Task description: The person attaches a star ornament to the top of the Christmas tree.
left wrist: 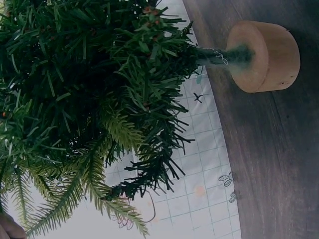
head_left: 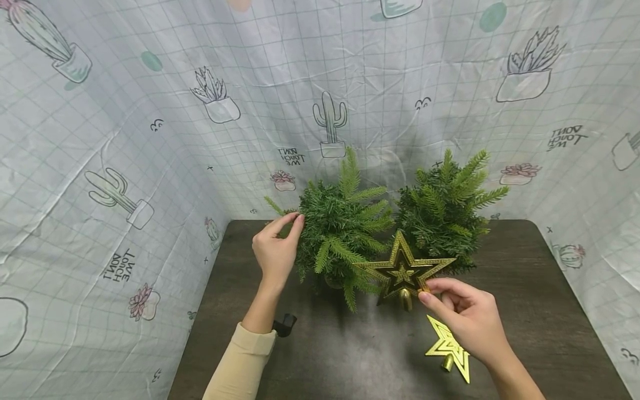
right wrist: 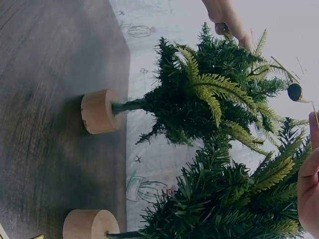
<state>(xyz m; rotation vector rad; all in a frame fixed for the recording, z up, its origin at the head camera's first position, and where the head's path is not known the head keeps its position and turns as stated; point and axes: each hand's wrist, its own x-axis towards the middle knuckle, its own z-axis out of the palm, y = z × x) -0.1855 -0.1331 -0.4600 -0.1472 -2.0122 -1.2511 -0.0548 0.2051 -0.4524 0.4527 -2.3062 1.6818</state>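
Nearest the head camera, the right hand (head_left: 465, 311) pinches the lower right point of the larger star (head_left: 402, 265), raised above the counter (head_left: 545, 316); the smaller star (head_left: 447, 347) lies toward the near right corner. Near the far edge, the left hand (head_left: 277, 253) pinches a sprig of the left tree (head_left: 330, 216). That off-centre hold could let the larger star pivot; a hard tug could tip the tree. Both wrist views clearly show its wooden base (left wrist: 274, 57), which foliage mostly covers from the head.
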